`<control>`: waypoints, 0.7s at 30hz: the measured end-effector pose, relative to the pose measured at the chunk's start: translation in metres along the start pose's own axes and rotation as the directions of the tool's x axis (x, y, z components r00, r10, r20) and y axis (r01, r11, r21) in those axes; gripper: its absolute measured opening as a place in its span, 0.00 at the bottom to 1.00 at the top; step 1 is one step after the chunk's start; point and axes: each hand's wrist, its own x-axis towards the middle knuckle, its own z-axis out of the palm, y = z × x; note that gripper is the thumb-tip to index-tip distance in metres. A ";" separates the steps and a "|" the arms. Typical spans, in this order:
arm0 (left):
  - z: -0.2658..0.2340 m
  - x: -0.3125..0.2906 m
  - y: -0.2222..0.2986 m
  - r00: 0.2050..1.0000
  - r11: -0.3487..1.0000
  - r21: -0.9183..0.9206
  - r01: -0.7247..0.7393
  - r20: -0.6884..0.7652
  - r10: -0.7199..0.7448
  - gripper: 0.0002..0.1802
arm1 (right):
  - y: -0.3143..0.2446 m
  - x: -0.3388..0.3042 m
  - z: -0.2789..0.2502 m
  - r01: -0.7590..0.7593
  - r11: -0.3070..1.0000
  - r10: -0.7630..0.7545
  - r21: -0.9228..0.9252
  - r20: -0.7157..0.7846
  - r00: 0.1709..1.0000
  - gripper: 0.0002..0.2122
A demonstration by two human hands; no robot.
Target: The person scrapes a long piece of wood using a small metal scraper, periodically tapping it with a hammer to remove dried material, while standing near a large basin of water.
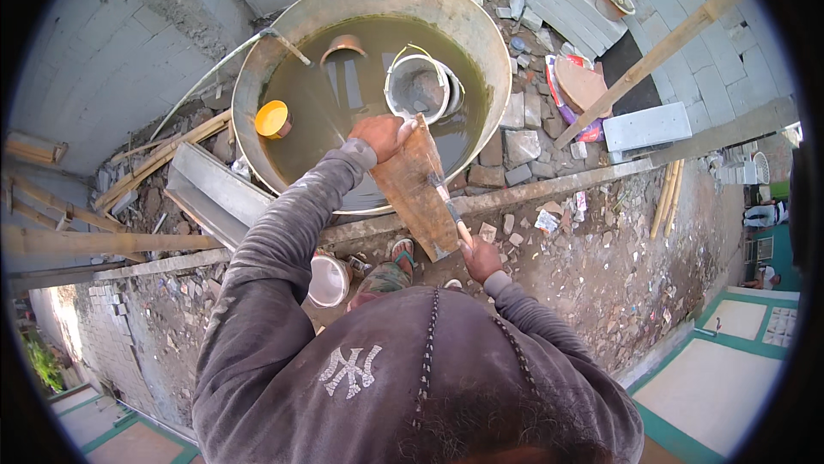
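Note:
My left hand [382, 137] is closed on the far upper end of a flat brown wooden board [414, 194], which slants over the near rim of a large round tub [249, 86] of murky water. In my right hand [482, 259] is the pale handle of a wooden-handled tool [455, 219]. Its narrow grey head lies against the face of the board; the exact kind of head is too small to tell. In the tub are a white bucket [418, 86] with a yellow handle, a yellow cup [272, 119] and a partly sunk brown container [345, 43].
A white bucket [329, 281] stands beside my foot. Bamboo poles [163, 159] and a grey trough [215, 194] lie left of the tub. To the right are broken bricks [521, 146], a leaning wooden pole [652, 60] and a white slab [648, 127]. Rubble covers the ground.

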 end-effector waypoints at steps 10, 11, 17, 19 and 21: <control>-0.011 -0.079 0.048 0.936 0.724 -0.682 0.103 -0.179 -0.302 0.18 | -0.072 -0.051 -0.080 -0.022 0.985 0.029 0.171 -0.039 0.999 0.19; -0.001 -0.087 0.055 0.946 0.567 -0.809 0.158 -0.041 -0.322 0.17 | -0.074 -0.059 -0.085 -0.024 0.983 0.027 0.180 -0.017 0.999 0.19; 0.040 -0.127 0.078 0.939 0.339 -0.939 -0.066 -0.173 -0.296 0.13 | -0.080 -0.082 -0.100 0.019 0.996 -0.027 0.084 0.090 0.996 0.18; 0.034 -0.151 0.084 0.952 0.541 -0.820 -0.187 -0.286 -0.105 0.13 | -0.097 -0.078 -0.112 -0.018 0.996 -0.002 0.087 0.218 0.976 0.18; 0.029 -0.171 0.090 0.924 0.626 -0.710 -0.323 -0.378 0.048 0.12 | -0.113 -0.067 -0.107 -0.004 0.997 -0.021 0.079 0.302 0.953 0.18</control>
